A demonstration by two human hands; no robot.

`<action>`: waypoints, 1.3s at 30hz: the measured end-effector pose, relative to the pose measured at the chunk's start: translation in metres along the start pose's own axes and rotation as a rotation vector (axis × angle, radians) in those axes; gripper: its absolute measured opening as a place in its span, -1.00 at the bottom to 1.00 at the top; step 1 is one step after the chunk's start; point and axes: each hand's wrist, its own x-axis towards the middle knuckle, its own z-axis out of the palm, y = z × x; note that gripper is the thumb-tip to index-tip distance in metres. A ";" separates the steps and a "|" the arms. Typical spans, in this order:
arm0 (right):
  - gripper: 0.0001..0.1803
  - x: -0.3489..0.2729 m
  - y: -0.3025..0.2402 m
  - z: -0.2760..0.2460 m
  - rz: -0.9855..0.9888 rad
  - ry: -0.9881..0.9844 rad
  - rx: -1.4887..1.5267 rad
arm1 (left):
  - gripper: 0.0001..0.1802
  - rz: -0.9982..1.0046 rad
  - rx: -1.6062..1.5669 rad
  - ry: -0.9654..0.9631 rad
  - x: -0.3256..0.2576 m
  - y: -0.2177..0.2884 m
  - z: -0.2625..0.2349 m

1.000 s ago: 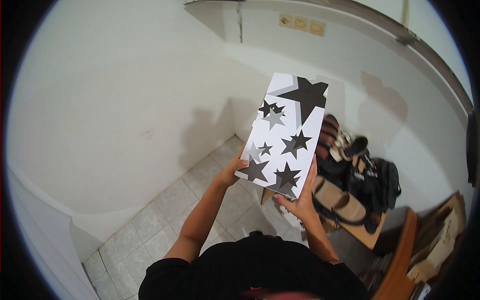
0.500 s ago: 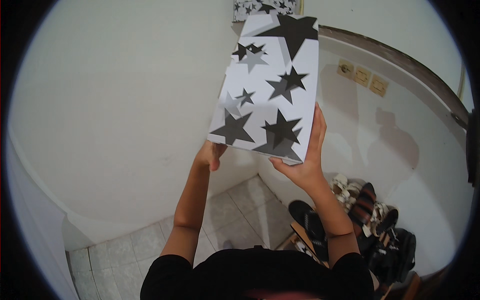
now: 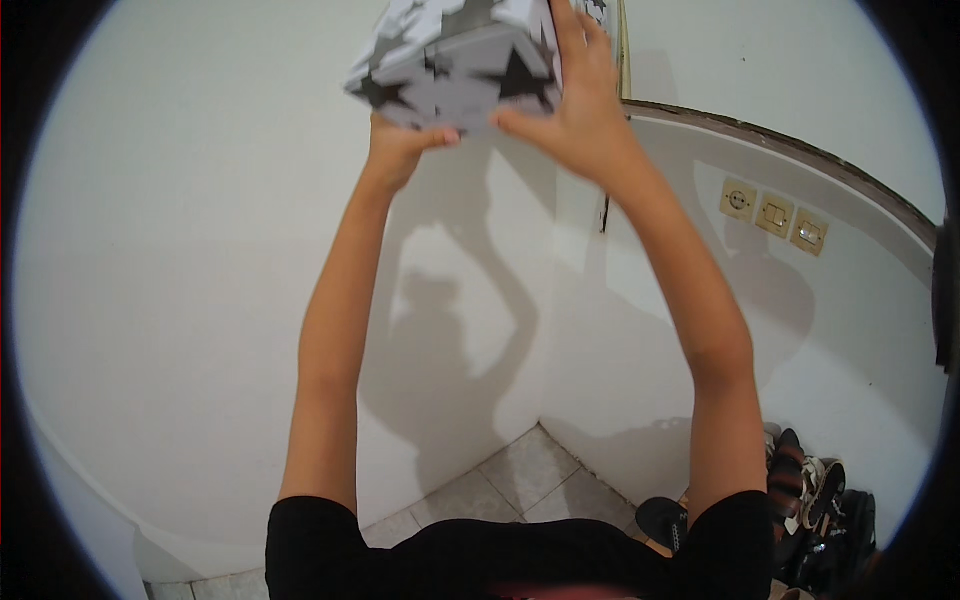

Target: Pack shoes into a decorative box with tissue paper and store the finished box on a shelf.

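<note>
A white box (image 3: 450,80) patterned with grey and black stars is raised at the top of the head view, its far part cut off by the frame edge. My left hand (image 3: 405,150) supports its lower left side, thumb against the bottom edge and the other fingers hidden behind it. On the right side my right hand (image 3: 580,100) grips the box, fingers along its side and thumb at the lower edge. Both arms stretch up and forward. Just behind the box, a sliver of another star-patterned thing (image 3: 597,8) shows.
A dark-edged ledge (image 3: 770,137) runs along the right wall, with a socket (image 3: 738,199) and two switches (image 3: 775,213) below it. Several shoes and sandals (image 3: 800,500) are piled at the lower right. Grey floor tiles (image 3: 525,470) meet the wall corner ahead.
Both hands have lifted the box up and slightly left, and it has tilted so that its near end face now shows. My arms are stretched further out.
</note>
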 end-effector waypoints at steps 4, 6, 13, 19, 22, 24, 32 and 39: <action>0.13 0.076 0.014 0.000 -0.031 -0.035 -0.073 | -0.43 0.285 -0.111 0.013 0.081 0.006 -0.009; 0.19 0.118 0.011 0.001 0.007 -0.048 -0.110 | -0.40 0.322 -0.110 -0.015 0.128 0.026 -0.039; -0.02 0.202 -0.001 -0.003 -0.307 -0.026 0.206 | -0.47 0.364 -0.149 -0.037 0.185 0.101 -0.041; -0.17 0.265 0.004 0.014 -0.303 0.114 0.166 | -0.44 0.405 0.091 -0.024 0.220 0.138 -0.066; -0.25 0.267 -0.002 0.017 -0.290 0.036 0.207 | -0.43 0.299 0.112 0.089 0.229 0.140 -0.067; -0.26 0.282 0.002 0.022 -0.278 0.026 0.204 | -0.35 0.349 0.104 0.039 0.240 0.142 -0.073; -0.28 0.310 -0.002 0.034 -0.076 -0.007 0.053 | -0.02 0.400 0.252 -0.036 0.265 0.139 -0.088; -0.33 0.326 -0.006 0.043 0.038 -0.040 -0.077 | 0.00 0.426 0.275 -0.041 0.295 0.132 -0.100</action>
